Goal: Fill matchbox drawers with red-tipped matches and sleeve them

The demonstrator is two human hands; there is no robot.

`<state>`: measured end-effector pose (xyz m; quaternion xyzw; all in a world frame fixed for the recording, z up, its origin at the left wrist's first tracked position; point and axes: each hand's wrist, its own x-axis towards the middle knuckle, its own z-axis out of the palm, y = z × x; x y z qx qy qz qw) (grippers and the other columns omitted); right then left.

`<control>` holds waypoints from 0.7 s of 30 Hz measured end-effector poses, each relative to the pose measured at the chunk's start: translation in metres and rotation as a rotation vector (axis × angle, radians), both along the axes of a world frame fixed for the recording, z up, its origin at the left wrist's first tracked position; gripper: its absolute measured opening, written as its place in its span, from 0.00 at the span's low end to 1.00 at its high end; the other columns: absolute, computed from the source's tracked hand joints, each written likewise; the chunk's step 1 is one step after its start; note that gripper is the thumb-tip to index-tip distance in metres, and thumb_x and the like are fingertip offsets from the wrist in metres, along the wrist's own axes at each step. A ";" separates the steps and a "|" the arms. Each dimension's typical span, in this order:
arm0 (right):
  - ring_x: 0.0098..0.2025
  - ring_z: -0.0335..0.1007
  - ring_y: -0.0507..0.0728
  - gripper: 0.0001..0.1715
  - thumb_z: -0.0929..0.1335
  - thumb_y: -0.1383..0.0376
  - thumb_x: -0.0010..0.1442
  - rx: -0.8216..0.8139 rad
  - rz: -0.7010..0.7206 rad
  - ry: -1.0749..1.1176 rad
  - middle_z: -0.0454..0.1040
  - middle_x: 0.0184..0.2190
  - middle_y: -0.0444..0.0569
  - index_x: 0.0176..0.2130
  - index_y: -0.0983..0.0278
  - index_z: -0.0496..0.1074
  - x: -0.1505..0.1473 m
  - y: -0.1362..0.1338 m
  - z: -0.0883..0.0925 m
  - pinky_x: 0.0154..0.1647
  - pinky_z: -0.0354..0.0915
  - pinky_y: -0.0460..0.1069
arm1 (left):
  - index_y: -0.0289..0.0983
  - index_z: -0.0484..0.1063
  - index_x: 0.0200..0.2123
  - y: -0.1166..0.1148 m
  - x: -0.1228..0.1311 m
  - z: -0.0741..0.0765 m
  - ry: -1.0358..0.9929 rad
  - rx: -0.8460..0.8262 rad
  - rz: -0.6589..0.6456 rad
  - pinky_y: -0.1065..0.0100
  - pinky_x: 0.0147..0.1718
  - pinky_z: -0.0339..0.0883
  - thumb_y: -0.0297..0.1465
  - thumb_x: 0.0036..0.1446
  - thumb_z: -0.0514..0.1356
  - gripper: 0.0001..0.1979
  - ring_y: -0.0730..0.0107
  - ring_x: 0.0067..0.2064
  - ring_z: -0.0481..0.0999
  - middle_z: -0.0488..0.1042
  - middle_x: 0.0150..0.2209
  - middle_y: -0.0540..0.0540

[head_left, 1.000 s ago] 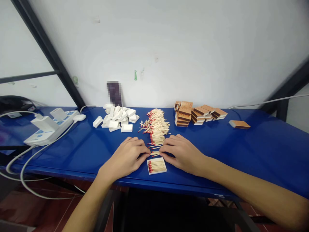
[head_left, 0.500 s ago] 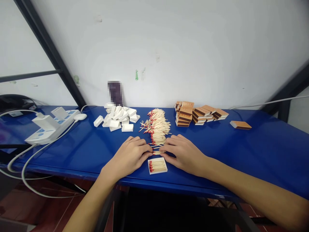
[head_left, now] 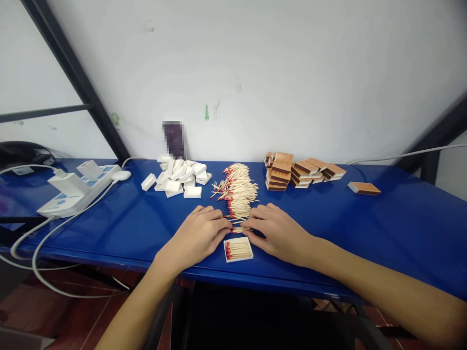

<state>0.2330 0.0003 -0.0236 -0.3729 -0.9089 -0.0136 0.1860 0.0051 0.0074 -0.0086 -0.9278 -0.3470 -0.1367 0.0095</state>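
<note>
Your left hand [head_left: 200,234] pinches the red heads, your right hand [head_left: 274,232] the plain ends, of several thin, pale wooden matches [head_left: 238,230]; between both hands, nearer you, lies a white rectangular cardboard tray [head_left: 240,260] of matches.

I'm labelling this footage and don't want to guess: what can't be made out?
Head view throughout:
Handled matches: left hand and right hand partly cover them; count and grip unclear.
Match pile: overlap hides the count.
Dark panel: blurred into blocks.
Black device: cut off by left edge.
Brown boxes: print too small to read.
</note>
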 end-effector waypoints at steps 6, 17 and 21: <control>0.38 0.67 0.56 0.11 0.64 0.66 0.67 -0.049 0.012 0.007 0.74 0.34 0.48 0.40 0.62 0.77 0.001 -0.001 0.000 0.38 0.53 0.51 | 0.41 0.76 0.42 0.000 0.001 0.000 0.015 0.003 0.004 0.62 0.40 0.58 0.32 0.68 0.54 0.10 0.66 0.40 0.71 0.74 0.36 0.49; 0.38 0.67 0.56 0.11 0.64 0.65 0.67 -0.041 0.009 0.008 0.74 0.33 0.47 0.39 0.61 0.77 0.001 0.000 -0.001 0.39 0.53 0.51 | 0.40 0.75 0.43 0.002 -0.004 -0.003 -0.022 0.072 0.091 0.62 0.40 0.59 0.30 0.68 0.53 0.10 0.65 0.39 0.70 0.74 0.36 0.48; 0.37 0.67 0.56 0.11 0.65 0.66 0.67 -0.031 0.019 0.016 0.74 0.33 0.47 0.39 0.61 0.77 0.002 -0.001 0.000 0.39 0.53 0.51 | 0.40 0.74 0.44 0.002 -0.004 -0.003 -0.021 0.069 0.111 0.62 0.40 0.59 0.30 0.68 0.53 0.10 0.66 0.39 0.70 0.74 0.36 0.49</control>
